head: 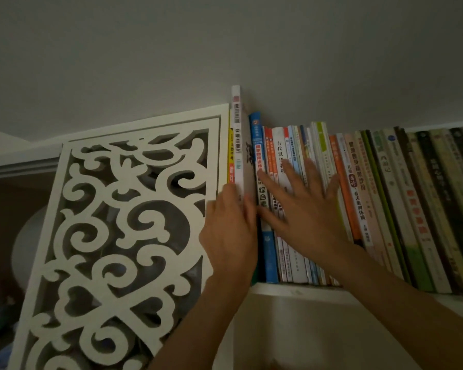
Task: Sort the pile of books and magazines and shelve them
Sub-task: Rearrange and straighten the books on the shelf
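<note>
step: seating tall white book (pixel 237 134) at row's left end, against fretwork panel (pixel 134 209) | left hand (pixel 229 231) grasps its spine | right hand (pixel 302 206) splayed flat, bracing neighbouring books (pixel 286 198) | next: push flush

Dim grey wall (pixel 225 44), white fretwork panel (pixel 123 209)
</note>
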### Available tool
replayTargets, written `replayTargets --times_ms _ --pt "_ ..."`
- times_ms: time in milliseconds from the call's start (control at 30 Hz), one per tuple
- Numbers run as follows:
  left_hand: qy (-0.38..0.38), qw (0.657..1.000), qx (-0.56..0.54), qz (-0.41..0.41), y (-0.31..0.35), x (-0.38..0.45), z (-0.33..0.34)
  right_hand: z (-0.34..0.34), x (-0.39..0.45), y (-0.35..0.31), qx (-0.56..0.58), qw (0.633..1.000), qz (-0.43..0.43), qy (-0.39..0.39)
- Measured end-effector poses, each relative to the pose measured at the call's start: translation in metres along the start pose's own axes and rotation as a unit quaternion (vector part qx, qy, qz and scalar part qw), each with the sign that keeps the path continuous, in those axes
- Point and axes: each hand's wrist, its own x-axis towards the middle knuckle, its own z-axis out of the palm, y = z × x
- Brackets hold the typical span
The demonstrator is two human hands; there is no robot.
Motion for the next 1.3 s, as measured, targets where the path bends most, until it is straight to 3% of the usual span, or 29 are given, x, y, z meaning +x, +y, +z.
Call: replayTargets --times_ms 233,333,500,667,867,1000,1200,1300 --pt "0.120 0.990 0.039 0.066 -0.015 0.011 0.040 0.005 0.002 0.003 0.007 1.000 -0.019 -0.002" --pt "0.114 0.991 0.031 0.063 -0.026 0.013 0.043 0.006 0.002 0.002 0.010 1.000 -0.020 -0.008" --pt "0.037 0.998 0.009 0.047 -0.020 0.016 0.037 0.001 0.003 0.003 0.015 1.000 -0.018 -0.020" --pt "-0.114 0.974 0.056 0.189 -0.044 0.008 0.014 -0.002 -0.001 0.006 0.022 1.000 -0.014 0.008" --pt "-0.081 0.958 0.190 0.197 -0.054 0.008 0.020 0.009 -0.002 0.000 0.030 0.998 -0.043 0.041" --pt "-0.093 0.955 0.211 0.186 -0.052 0.011 0.022 -0.003 0.004 -0.002 0.053 0.996 -0.046 0.051" --pt "-0.141 0.933 0.216 0.251 -0.057 0.016 0.000 -0.041 0.078 0.000 0.172 0.978 -0.048 0.110" --pt "-0.189 0.918 0.199 0.288 -0.063 0.029 -0.009 -0.057 0.120 -0.004 0.355 0.935 -0.017 -0.013"
